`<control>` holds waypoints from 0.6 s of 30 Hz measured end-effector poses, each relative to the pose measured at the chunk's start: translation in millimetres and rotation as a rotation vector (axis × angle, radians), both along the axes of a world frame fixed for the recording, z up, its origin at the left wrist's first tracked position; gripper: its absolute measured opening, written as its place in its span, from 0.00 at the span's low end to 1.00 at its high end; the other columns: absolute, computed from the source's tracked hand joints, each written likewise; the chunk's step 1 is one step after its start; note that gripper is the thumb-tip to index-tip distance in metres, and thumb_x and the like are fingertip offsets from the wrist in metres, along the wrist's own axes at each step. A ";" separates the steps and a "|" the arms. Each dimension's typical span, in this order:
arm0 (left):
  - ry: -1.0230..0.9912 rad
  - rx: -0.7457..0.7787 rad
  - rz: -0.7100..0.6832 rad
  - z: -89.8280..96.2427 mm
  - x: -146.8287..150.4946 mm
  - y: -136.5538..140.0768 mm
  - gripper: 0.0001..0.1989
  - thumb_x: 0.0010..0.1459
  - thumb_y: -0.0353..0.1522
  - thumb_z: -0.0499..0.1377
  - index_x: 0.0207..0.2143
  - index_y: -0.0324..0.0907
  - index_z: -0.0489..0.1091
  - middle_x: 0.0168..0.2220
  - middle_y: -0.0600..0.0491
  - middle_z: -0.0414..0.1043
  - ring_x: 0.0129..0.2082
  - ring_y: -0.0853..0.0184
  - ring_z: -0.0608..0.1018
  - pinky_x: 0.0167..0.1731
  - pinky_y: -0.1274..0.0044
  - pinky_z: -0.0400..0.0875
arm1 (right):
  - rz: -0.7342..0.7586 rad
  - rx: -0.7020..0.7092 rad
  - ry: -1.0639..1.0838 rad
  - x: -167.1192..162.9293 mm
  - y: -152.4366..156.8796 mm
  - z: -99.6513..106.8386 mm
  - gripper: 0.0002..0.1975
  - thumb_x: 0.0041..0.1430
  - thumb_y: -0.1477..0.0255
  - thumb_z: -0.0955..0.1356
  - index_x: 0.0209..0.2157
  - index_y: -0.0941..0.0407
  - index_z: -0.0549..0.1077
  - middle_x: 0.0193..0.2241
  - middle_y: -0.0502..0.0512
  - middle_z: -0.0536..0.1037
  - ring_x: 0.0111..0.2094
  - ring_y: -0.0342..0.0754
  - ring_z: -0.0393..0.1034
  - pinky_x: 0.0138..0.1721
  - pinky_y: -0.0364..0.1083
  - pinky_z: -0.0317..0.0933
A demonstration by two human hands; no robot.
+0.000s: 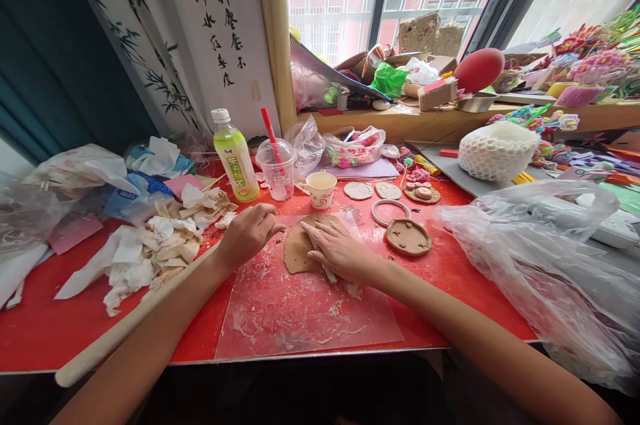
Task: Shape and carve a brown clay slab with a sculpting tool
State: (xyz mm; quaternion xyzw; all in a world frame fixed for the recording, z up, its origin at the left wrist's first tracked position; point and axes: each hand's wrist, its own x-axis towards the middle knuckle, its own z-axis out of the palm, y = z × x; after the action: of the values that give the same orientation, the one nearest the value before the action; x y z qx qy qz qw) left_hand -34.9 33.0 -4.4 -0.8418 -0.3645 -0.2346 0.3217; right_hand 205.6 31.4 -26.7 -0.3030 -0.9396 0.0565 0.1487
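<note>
My right hand lies palm down on a flat slab of brown clay, fingers stretched out. The end of a pale stick shows from under the palm; the rest is hidden. To the left of the slab, my left hand has its fingers curled in, and whatever they may hold cannot be seen. The clay sits on a clear plastic sheet dusted with pale scraps. A long wooden rolling pin lies slantwise beside my left forearm. Right of the slab are a round clay dish and a ring.
Behind the clay stand a paper cup, a plastic cup with a red straw and a drink bottle. Crumpled tissues pile up at left. Clear plastic bags spread at right. Pale clay discs lie farther back.
</note>
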 end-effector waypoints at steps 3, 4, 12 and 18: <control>0.020 0.003 -0.006 0.7 -0.4 0.8 0.13 0.62 0.38 0.51 0.27 0.40 0.62 0.33 0.50 0.68 0.28 0.68 0.69 0.29 0.76 0.63 | -0.006 0.002 0.000 -0.3 0.7 -1.3 0.30 0.64 0.60 0.53 0.61 0.63 0.50 0.59 0.64 0.60 0.59 0.57 0.51 0.57 0.59 0.48; 0.015 0.006 -0.005 0.6 -0.2 1.1 0.13 0.62 0.38 0.51 0.28 0.40 0.62 0.34 0.50 0.68 0.28 0.68 0.69 0.29 0.76 0.63 | -0.008 0.003 -0.001 -0.3 1.0 -1.9 0.30 0.64 0.60 0.53 0.61 0.64 0.50 0.59 0.64 0.60 0.59 0.57 0.51 0.57 0.59 0.48; 0.033 -0.035 0.000 0.6 1.8 2.0 0.12 0.62 0.37 0.50 0.28 0.39 0.62 0.32 0.50 0.68 0.28 0.68 0.69 0.29 0.76 0.62 | -0.010 0.001 -0.005 -0.4 2.0 -4.2 0.30 0.64 0.60 0.53 0.61 0.65 0.51 0.59 0.64 0.60 0.60 0.57 0.50 0.57 0.58 0.48; -0.011 -0.089 0.013 -8.2 -1.5 5.8 0.08 0.64 0.34 0.48 0.36 0.38 0.62 0.28 0.52 0.69 0.27 0.71 0.70 0.28 0.79 0.63 | -0.016 0.002 0.000 -0.3 1.8 -4.1 0.30 0.64 0.60 0.54 0.61 0.64 0.50 0.59 0.64 0.60 0.60 0.58 0.51 0.57 0.59 0.49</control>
State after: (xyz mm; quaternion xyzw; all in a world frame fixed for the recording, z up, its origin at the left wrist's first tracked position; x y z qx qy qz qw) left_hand -36.3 38.7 -12.6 -0.8515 -0.3817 -0.2208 0.2836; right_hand 205.3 33.2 -30.7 -0.3104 -0.9372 0.0545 0.1494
